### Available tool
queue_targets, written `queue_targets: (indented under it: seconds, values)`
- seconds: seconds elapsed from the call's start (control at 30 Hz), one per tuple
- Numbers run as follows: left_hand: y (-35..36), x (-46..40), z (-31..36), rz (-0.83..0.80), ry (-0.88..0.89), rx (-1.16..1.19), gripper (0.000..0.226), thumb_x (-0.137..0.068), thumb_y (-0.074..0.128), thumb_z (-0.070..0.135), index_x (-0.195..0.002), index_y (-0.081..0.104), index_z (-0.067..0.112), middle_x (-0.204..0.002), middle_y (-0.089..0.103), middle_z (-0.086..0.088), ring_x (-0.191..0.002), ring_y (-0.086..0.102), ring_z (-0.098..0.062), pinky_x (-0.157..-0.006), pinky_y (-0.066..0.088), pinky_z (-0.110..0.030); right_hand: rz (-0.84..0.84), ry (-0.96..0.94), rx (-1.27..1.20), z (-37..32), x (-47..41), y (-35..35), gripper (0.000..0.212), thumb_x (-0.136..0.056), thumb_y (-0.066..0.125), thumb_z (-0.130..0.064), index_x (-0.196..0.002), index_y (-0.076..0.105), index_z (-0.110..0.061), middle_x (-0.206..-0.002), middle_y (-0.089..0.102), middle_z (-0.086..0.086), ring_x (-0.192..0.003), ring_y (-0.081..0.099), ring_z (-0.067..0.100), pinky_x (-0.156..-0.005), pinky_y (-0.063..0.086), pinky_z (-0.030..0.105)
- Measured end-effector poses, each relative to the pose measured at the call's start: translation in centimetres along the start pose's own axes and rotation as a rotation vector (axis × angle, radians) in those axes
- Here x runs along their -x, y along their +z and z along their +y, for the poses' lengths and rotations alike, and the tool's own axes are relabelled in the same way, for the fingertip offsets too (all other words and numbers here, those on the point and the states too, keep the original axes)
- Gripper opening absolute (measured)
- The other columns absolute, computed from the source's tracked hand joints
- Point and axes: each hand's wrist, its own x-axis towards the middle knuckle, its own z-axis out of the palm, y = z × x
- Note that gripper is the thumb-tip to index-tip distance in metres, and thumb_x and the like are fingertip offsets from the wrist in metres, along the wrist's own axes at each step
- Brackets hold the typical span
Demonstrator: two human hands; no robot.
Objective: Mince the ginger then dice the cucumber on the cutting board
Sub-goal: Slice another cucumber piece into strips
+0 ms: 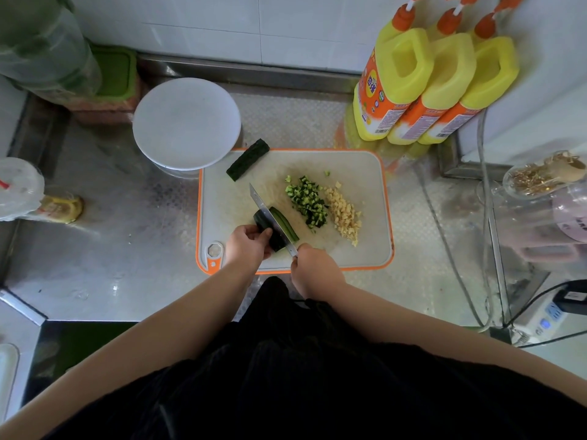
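Note:
A white cutting board (pixel 355 249) with an orange rim lies on the steel counter. On it are a pile of diced cucumber (pixel 307 200) and, to its right, a pile of minced ginger (pixel 343 214). My left hand (pixel 246 244) grips a dark cucumber piece (pixel 270 230) near the board's front edge. My right hand (pixel 313 268) holds the handle of a knife (pixel 266 211), whose blade cuts lengthwise into that piece. A cut strip (pixel 286 223) lies to the right of the blade. Another cucumber chunk (pixel 247 159) lies across the board's back left corner.
A white round plate (pixel 186 122) sits behind the board on the left. Three yellow bottles (pixel 435 87) lean at the back right. A glass jar (pixel 546 185) and cables stand to the right. A plastic bag (pixel 19 188) and green containers (pixel 114 74) are at the left.

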Motion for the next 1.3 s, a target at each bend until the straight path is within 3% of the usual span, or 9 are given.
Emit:
queue_targets:
  seconds: [0.27, 0.63, 0.8, 0.93, 1.07, 1.3]
  values:
    - [0.0, -0.1, 0.0, -0.001, -0.013, 0.018, 0.028, -0.093, 0.065, 0.013, -0.115, 0.055, 0.000, -0.096, 0.068, -0.012, -0.082, 0.069, -0.023, -0.063, 0.058, -0.030, -0.003, 0.028, -0.027, -1.1, -1.1, 0.2, 0.014, -0.097, 0.043, -0.011, -0.102, 0.053, -0.003, -0.089, 0.059, 0.011, -0.090, 0.062, 0.029, -0.063, 0.037, 0.030]
    - [0.0, -0.3, -0.1, 0.007, -0.019, 0.011, 0.028, -0.092, 0.067, 0.014, -0.115, 0.056, 0.003, -0.096, 0.068, -0.010, -0.084, 0.068, -0.024, -0.065, 0.059, -0.031, -0.049, 0.044, 0.033, -0.5, -1.8, 1.2, 0.026, -0.099, 0.040, -0.011, -0.118, 0.050, 0.003, -0.111, 0.062, 0.018, -0.103, 0.060, 0.031, -0.075, 0.042, 0.030]
    - [0.0, -0.5, -0.4, 0.008, -0.020, -0.010, 0.030, -0.092, 0.067, 0.016, -0.117, 0.056, 0.002, -0.100, 0.069, -0.012, -0.089, 0.069, -0.026, -0.074, 0.060, -0.038, -0.065, 0.046, 0.068, -0.5, -1.9, 1.8, 0.028, -0.099, 0.040, -0.010, -0.121, 0.047, 0.005, -0.112, 0.062, 0.019, -0.102, 0.062, 0.030, -0.073, 0.043, 0.029]
    - [0.0, -0.5, -0.3, 0.007, -0.014, -0.020, 0.031, -0.092, 0.066, 0.016, -0.117, 0.055, 0.002, -0.101, 0.069, -0.013, -0.088, 0.069, -0.026, -0.073, 0.060, -0.037, -0.042, 0.041, 0.051, -1.0, -2.9, 1.8, 0.023, -0.097, 0.041, -0.006, -0.116, 0.051, 0.004, -0.110, 0.063, 0.018, -0.098, 0.063, 0.029, -0.070, 0.042, 0.028]
    - [0.0, -0.5, -0.3, 0.008, -0.017, -0.017, 0.029, -0.093, 0.065, 0.016, -0.116, 0.056, 0.003, -0.099, 0.069, -0.013, -0.085, 0.069, -0.025, -0.073, 0.060, -0.037, -0.063, 0.073, 0.067, 0.0, -2.1, 2.3, 0.026, -0.098, 0.041, -0.010, -0.121, 0.047, 0.003, -0.114, 0.062, 0.017, -0.104, 0.061, 0.029, -0.079, 0.046, 0.030]
    - [0.0, -0.3, -0.2, 0.006, -0.014, -0.031, 0.029, -0.093, 0.065, 0.016, -0.117, 0.054, 0.003, -0.102, 0.068, -0.013, -0.089, 0.069, -0.026, -0.071, 0.060, -0.034, -0.071, 0.082, -0.018, -0.6, -2.9, 1.6, 0.021, -0.097, 0.041, -0.007, -0.112, 0.053, 0.002, -0.108, 0.063, 0.017, -0.098, 0.062, 0.029, -0.072, 0.045, 0.030]
